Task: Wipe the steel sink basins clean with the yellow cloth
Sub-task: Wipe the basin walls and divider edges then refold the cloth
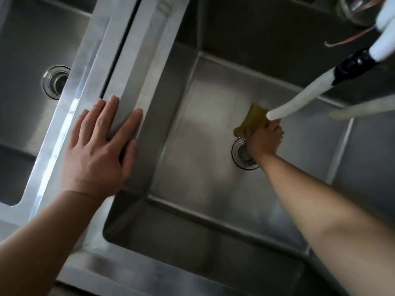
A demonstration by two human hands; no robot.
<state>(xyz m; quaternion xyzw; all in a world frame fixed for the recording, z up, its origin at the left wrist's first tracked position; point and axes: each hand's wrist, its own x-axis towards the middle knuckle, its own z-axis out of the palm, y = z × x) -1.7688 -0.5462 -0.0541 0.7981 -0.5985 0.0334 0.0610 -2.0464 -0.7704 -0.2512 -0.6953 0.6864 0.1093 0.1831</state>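
The left hand (96,150) is lying flat, fingers straight and slightly spread, on the broad brushed-steel divider rim (136,67) that is running between the two basins; it is holding nothing, and its thumb is reaching over the rim's edge toward the right-hand basin. The right hand (264,138) is reaching down into the deep square stainless-steel right basin (192,146) and is pressing the crumpled yellow cloth (253,118) against the basin floor. The cloth is bunching out from under the fingers on the far side of the hand, and the hand is covering most of it, so how tightly the fingers are curling round it is hard to tell. The hand and cloth are sitting just beside the round metal drain strainer (243,153), with the wrist crossing over the strainer's right edge.

A white flexible hose with a dark collar (303,97) is hanging down from the upper right, its open end hovering just above the cloth and knuckles. A second pale tube (363,110) is lying behind it to the right. The shallower steel left basin (23,60), with its own round drain (56,82), is showing at the left edge.
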